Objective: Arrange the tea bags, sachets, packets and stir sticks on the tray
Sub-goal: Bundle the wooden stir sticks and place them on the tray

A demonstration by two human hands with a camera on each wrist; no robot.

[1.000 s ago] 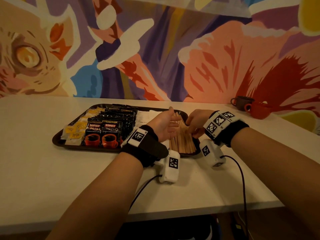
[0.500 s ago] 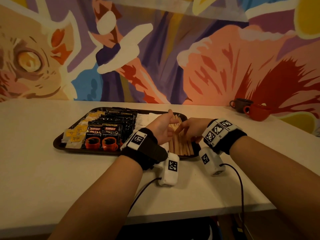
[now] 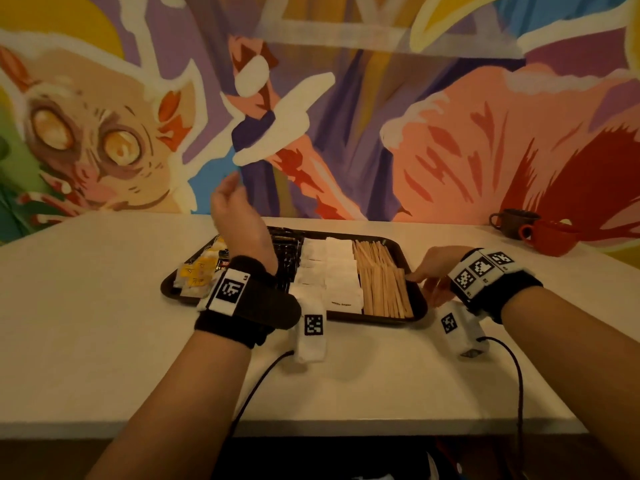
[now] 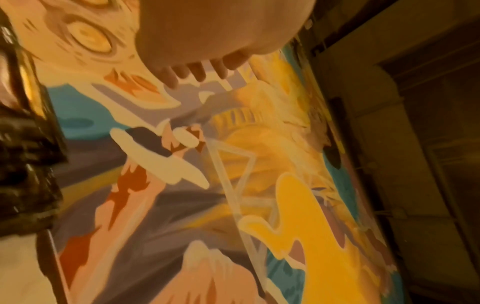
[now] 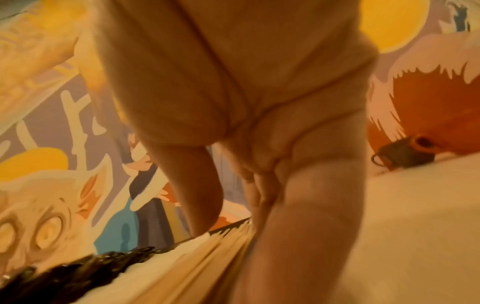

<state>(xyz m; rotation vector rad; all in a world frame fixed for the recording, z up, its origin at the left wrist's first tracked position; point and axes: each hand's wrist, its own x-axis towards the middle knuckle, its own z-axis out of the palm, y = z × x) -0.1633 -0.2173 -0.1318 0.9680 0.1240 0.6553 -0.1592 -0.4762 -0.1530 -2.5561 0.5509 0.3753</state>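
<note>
A dark tray on the white table holds yellow tea bags at its left, then black coffee packets, white sachets and a row of wooden stir sticks at its right. My left hand is raised above the tray's left half with loose fingers and holds nothing. My right hand is low at the tray's right rim, its straight fingers reaching down beside the stir sticks. The raised left wrist hides part of the packets.
A brown cup and a red cup stand at the back right by the painted wall. Bare white table lies left, right and in front of the tray. Cables run from both wrist cameras over the front edge.
My left hand has lifted off the stir sticks and risen above the tray. My right hand has slid from the sticks to the tray's right rim. The sticks now lie uncovered.
</note>
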